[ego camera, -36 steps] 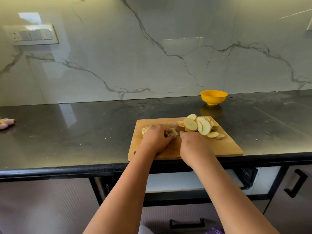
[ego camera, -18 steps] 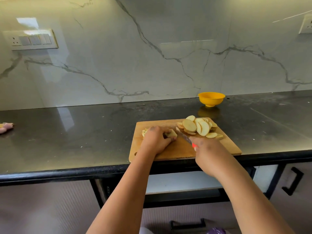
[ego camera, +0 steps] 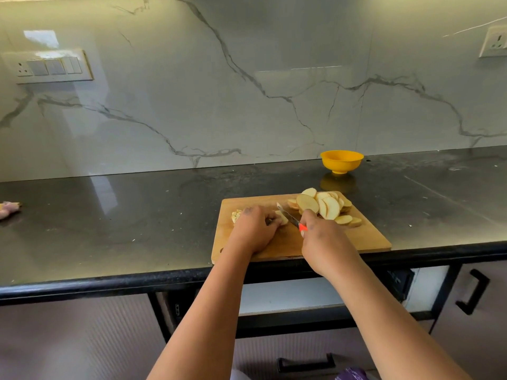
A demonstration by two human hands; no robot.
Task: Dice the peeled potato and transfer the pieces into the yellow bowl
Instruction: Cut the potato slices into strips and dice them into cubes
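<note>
On the wooden cutting board [ego camera: 356, 239] at the tabletop's [ego camera: 109, 229] near edge, the right hand [ego camera: 325, 242] grips an orange-handled knife [ego camera: 288, 216], blade angled toward the potato piece [ego camera: 282, 217] pinned under the left hand's [ego camera: 253, 229] curled fingers. Diced bits [ego camera: 236, 215] lie just beyond that hand; potato slices [ego camera: 323, 205] pile farther right. The yellow bowl [ego camera: 341, 161] stands well behind.

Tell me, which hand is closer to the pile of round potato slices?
Right. The right hand, holding the knife, sits just in front of the potato slices, nearly touching them. The left hand is farther left on the cutting board, holding a potato piece.
</note>
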